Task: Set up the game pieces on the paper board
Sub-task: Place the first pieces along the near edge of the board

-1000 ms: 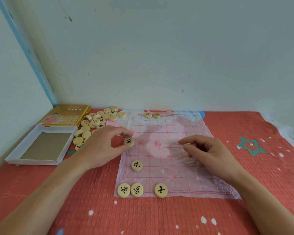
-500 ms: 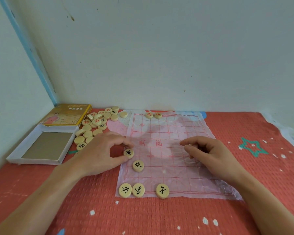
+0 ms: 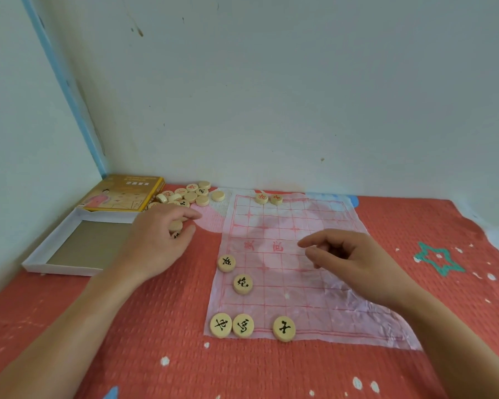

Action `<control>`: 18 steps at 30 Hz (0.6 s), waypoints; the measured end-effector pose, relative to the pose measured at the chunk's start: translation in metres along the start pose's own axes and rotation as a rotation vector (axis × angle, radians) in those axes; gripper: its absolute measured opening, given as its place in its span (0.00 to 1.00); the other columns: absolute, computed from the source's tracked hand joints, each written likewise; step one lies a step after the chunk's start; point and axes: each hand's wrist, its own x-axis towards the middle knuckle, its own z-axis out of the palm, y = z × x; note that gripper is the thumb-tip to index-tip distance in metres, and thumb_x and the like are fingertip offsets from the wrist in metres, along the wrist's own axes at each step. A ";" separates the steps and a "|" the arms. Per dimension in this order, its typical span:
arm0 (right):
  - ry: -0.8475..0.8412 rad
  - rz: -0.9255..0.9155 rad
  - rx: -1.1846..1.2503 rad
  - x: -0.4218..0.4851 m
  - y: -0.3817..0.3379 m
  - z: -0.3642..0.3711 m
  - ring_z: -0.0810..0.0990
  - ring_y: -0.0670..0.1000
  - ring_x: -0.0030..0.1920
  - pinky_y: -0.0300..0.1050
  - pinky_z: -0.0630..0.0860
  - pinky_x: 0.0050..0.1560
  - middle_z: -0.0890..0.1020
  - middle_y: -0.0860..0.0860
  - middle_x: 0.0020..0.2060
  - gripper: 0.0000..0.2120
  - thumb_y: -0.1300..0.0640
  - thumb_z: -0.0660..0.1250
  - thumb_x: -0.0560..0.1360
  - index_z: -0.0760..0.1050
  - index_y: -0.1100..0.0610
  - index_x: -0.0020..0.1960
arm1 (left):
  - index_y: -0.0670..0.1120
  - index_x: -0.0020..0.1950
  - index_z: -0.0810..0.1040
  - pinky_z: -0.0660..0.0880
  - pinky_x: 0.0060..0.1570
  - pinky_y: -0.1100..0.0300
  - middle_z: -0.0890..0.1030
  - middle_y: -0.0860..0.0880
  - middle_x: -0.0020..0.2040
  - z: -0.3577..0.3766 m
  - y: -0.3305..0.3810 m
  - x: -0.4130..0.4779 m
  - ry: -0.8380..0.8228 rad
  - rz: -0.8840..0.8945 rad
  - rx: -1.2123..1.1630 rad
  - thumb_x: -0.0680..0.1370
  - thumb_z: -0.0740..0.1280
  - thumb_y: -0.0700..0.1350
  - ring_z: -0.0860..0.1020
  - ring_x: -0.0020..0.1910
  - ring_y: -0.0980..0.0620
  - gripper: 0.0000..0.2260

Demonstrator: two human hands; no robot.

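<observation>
Paper board (image 3: 285, 300) lies flat on a red mat (image 3: 156, 326), its far edge close to the wall (image 3: 271, 96). Five black-marked pieces (image 3: 243, 283) sit on its left part: three in a row along the near edge, two of them touching at the left corner, and two more farther up the left side. Two red-marked pieces (image 3: 262, 198) rest side by side at the far edge.

A heap of loose pieces (image 3: 190, 194) lies on the mat just beyond the board's far left corner, beside a yellow box lid (image 3: 121, 194) and a white box tray (image 3: 78, 240).

The left hand (image 3: 159, 243) is over the near end of that heap, with thumb and forefinger curved around a couple of pieces. It is blurred, so I cannot tell whether it grips one. The right hand (image 3: 355, 260) hovers over the middle of the board with fingers loosely curled, forefinger reaching left, holding nothing.
</observation>
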 end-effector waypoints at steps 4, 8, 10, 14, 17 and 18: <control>-0.050 -0.029 -0.052 0.016 -0.012 0.011 0.81 0.45 0.37 0.31 0.75 0.39 0.82 0.46 0.35 0.06 0.51 0.68 0.76 0.82 0.45 0.51 | 0.50 0.56 0.82 0.67 0.59 0.56 0.80 0.52 0.56 -0.002 -0.006 -0.001 0.069 -0.079 0.097 0.75 0.68 0.43 0.74 0.59 0.51 0.10; -0.093 -0.086 -0.210 0.045 -0.024 0.034 0.75 0.39 0.33 0.31 0.72 0.37 0.80 0.42 0.35 0.07 0.48 0.67 0.76 0.81 0.45 0.52 | 0.50 0.55 0.82 0.66 0.61 0.53 0.80 0.51 0.56 -0.007 -0.010 -0.005 0.109 -0.138 0.114 0.74 0.67 0.40 0.74 0.60 0.49 0.11; -0.109 -0.112 -0.267 0.061 -0.031 0.047 0.75 0.39 0.35 0.31 0.70 0.39 0.80 0.41 0.37 0.08 0.48 0.66 0.76 0.81 0.45 0.53 | 0.53 0.55 0.81 0.66 0.62 0.54 0.79 0.54 0.57 -0.009 -0.011 -0.011 0.086 -0.160 0.111 0.73 0.67 0.40 0.72 0.61 0.52 0.13; -0.105 -0.191 -0.352 0.090 -0.047 0.077 0.74 0.39 0.38 0.38 0.73 0.45 0.79 0.39 0.40 0.09 0.49 0.67 0.76 0.81 0.47 0.54 | 0.55 0.53 0.79 0.65 0.62 0.53 0.78 0.58 0.56 -0.013 -0.011 -0.018 0.050 -0.109 0.192 0.67 0.64 0.51 0.70 0.61 0.53 0.15; -0.127 -0.225 -0.396 0.107 -0.058 0.099 0.75 0.41 0.42 0.43 0.76 0.49 0.78 0.39 0.41 0.09 0.48 0.67 0.75 0.81 0.47 0.54 | 0.56 0.51 0.77 0.65 0.61 0.53 0.76 0.59 0.54 -0.014 -0.011 -0.021 0.056 -0.095 0.266 0.66 0.64 0.55 0.69 0.61 0.53 0.15; -0.141 -0.227 -0.417 0.110 -0.061 0.105 0.76 0.42 0.43 0.45 0.76 0.50 0.79 0.40 0.43 0.10 0.47 0.67 0.75 0.81 0.47 0.54 | 0.56 0.50 0.76 0.65 0.60 0.54 0.75 0.59 0.53 -0.014 -0.011 -0.022 0.052 -0.097 0.292 0.66 0.64 0.57 0.68 0.61 0.53 0.15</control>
